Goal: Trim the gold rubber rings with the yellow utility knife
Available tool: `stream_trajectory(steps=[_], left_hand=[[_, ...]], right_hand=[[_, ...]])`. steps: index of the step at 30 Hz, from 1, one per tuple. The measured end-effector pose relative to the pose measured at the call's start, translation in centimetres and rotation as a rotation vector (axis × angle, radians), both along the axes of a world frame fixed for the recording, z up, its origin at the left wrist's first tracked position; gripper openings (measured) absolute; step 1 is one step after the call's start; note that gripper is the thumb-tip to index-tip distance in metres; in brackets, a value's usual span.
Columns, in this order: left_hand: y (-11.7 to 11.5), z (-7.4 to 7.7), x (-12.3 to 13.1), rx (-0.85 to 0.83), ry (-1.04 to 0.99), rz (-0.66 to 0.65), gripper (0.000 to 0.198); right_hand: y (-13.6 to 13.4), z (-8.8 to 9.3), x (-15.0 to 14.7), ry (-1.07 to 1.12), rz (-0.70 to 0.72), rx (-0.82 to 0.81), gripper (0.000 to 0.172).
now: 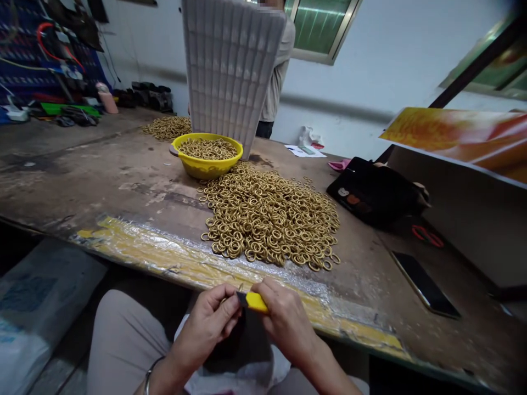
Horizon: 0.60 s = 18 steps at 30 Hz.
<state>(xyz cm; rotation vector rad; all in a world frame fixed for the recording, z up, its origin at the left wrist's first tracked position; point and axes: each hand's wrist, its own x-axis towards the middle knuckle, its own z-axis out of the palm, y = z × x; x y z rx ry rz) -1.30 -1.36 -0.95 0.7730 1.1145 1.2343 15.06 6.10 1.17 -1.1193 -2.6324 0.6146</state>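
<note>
Just off the table's front edge, my left hand (212, 315) pinches a small brass-coloured ring (241, 287), mostly hidden by the fingers. A yellow utility knife (256, 302) is gripped in my right hand (284, 315), its dark blade pointing left and close to the ring; whether it touches cannot be made out. Beyond both hands lies a wide heap of loose brass-coloured rings (274, 214). Behind that heap stands a yellow plastic bowl (206, 169) filled with similar rings.
Yellow and clear tape (156, 247) covers the table edge. At right lie a phone (425, 282) and a black bag (370, 192). A tall stack of grey trays (230, 66) stands behind the bowl, with a person (278, 82) behind it. Another ring pile (168, 127) sits farther back.
</note>
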Motion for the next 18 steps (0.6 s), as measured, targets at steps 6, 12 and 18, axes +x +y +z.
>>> stream_trajectory(steps=[6, 12, 18], left_hand=[[-0.2, 0.7, -0.5, 0.17, 0.281, -0.062, 0.036], [-1.1, 2.0, -1.1, 0.226, 0.385, -0.048, 0.034], [-2.3, 0.6, 0.0, 0.145, 0.077, -0.059, 0.047]], right_hand=[[-0.1, 0.2, -0.6, -0.108, -0.001, 0.062, 0.027], [1.7, -0.5, -1.3, -0.25, -0.123, 0.138, 0.025], [4.2, -1.3, -1.7, -0.215, -0.218, 0.194, 0.03]])
